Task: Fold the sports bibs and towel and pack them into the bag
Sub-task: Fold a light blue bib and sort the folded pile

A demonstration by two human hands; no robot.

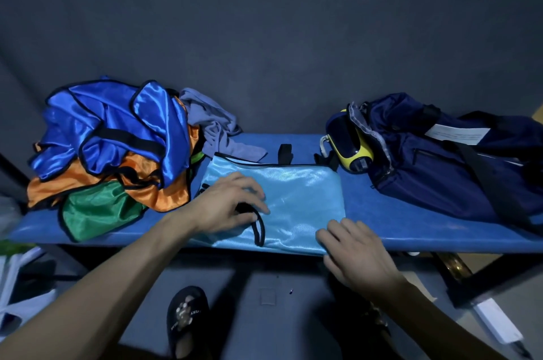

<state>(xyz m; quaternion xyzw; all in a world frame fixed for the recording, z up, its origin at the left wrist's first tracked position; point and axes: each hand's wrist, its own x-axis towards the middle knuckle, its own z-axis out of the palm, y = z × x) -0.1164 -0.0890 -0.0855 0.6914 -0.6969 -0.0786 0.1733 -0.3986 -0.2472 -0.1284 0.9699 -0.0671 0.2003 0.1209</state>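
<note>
Head view. The light blue bib (293, 192) lies flat at the near middle of the bench (411, 212), already reduced to a rectangle, with its near edge at the bench lip. Flat placement gives you a firm surface to crease against.

Your left hand (226, 204) rests on the bib's left part, fingers curled around the black trim loop (258, 227). This appears to pin the loose strap so it does not stray out of the fold.

Your right hand (355, 251) lies at the bib's near right corner, fingers nearly straight and spread, pressing the cloth and gripping nothing. Judged purpose: hold the corner square for the next fold.

The unfolded pile (111, 148) of blue, orange and green bibs sits at the left, touching the bib's left edge. The grey towel (217, 130) lies at the pile's far right side.

The bag (446, 160) stands at the right, well apart from the bib, mouth facing left. A yellow-trimmed item (349, 142) sits in the opening.
</note>
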